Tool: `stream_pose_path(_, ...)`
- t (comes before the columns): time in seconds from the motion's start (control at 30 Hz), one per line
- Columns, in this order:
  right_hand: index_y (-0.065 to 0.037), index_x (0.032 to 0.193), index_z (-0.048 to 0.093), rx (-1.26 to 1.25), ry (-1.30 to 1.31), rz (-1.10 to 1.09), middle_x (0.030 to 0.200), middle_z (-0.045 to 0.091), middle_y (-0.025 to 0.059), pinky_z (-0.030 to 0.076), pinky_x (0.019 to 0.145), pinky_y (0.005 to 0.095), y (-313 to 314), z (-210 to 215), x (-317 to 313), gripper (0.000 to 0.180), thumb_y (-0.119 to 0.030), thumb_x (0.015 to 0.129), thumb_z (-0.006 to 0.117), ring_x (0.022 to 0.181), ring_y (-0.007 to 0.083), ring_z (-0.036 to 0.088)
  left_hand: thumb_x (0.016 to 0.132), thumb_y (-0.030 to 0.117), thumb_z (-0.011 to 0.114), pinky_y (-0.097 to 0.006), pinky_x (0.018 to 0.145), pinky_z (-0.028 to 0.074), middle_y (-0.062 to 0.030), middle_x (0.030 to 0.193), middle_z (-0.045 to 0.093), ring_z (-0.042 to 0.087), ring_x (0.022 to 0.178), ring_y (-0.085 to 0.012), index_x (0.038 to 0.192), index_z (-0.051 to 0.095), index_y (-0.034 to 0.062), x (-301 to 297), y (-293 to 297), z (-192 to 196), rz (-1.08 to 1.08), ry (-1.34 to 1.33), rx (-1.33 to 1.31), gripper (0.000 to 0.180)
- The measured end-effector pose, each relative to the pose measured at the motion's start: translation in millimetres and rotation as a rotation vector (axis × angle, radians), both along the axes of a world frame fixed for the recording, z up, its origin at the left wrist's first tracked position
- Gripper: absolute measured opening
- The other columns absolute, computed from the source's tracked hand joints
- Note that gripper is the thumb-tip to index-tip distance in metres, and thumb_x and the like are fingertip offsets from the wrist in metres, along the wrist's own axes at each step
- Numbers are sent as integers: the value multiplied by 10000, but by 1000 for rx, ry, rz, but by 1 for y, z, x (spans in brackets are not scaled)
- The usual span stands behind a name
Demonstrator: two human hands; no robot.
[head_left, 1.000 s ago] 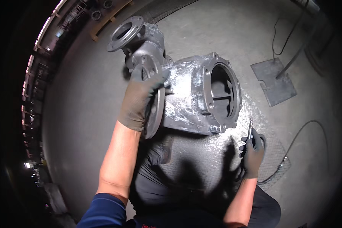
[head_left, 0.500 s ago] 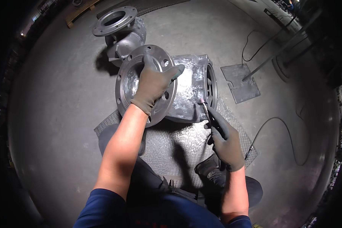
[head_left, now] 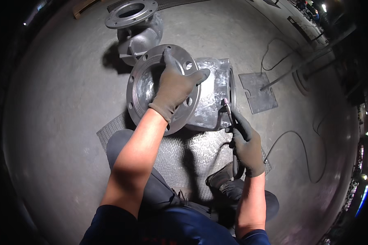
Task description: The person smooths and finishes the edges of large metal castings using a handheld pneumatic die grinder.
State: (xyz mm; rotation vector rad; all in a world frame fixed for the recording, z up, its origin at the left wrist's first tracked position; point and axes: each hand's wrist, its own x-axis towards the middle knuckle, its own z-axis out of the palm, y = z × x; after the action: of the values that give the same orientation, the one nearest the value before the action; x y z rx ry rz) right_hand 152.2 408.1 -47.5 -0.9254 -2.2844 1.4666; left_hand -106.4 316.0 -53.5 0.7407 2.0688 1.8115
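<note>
A large grey cast-metal valve body [head_left: 210,102] lies on a checkered metal sheet [head_left: 192,155] on the floor. Its round bolted flange [head_left: 137,92] faces me. My left hand [head_left: 175,87], in a grey glove, rests flat on that flange and grips its upper rim. My right hand [head_left: 245,143], also gloved, holds a thin pen-like power tool [head_left: 228,110] with a hose. The tool's tip touches the side of the valve body.
A second flanged metal casting [head_left: 135,24] stands behind the valve body. A flat metal plate [head_left: 257,92] with a rod on it lies to the right. A cable [head_left: 298,143] loops across the concrete floor at right. My knees and a shoe sit below.
The view has swung so the flange now faces me. My left hand shifted onto the flange face. My right hand rose from the floor and brought the tool tip against the valve body.
</note>
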Motion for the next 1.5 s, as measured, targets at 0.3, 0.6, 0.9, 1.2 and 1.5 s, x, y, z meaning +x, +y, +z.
stream_pose_path(0.3, -65, 1518, 609, 95, 11, 77, 1187, 768, 146, 554, 853, 300, 7, -6, 4, 595, 78, 942, 571, 941, 150, 701, 800, 399, 934, -376, 1146, 470, -386, 1531, 482, 542, 1405, -377, 1635, 113, -151, 4, -1, 9, -3, 5, -28, 1293)
stream_pose_path(0.6, -89, 1524, 611, 96, 51, 81, 1155, 773, 131, 566, 851, 303, 14, 0, 6, 609, 96, 947, 561, 933, 148, 709, 797, 376, 932, -382, 1136, 475, -381, 1532, 480, 529, 1416, -372, 1640, 109, -147, 2, -1, 5, -8, -27, 32, 1289)
stream_pose_path(0.9, -86, 1520, 612, -1, -79, 141, 1081, 760, 106, 570, 784, 286, 17, 14, 6, 587, 83, 962, 538, 901, 115, 702, 763, 421, 938, -383, 1176, 449, -444, 1504, 493, 546, 1427, -437, 1633, 71, -171, -5, -2, -3, 15, -34, 18, 1363)
stream_pose_path(1.2, -92, 1515, 617, 65, -56, 169, 1138, 771, 127, 577, 850, 316, 26, 11, 15, 625, 100, 925, 549, 944, 142, 717, 788, 413, 938, -403, 1144, 472, -365, 1551, 451, 510, 1430, -382, 1627, 146, -153, 0, 4, -5, 17, 5, -1, 1285)
stream_pose_path(1.5, -47, 1477, 641, 95, -117, 92, 1102, 767, 132, 569, 853, 299, 33, 11, 54, 583, 91, 917, 560, 932, 135, 716, 776, 440, 931, -384, 1051, 543, -379, 1471, 529, 615, 1313, -360, 1626, 181, -142, 0, 1, 1, 68, 51, -44, 1274)
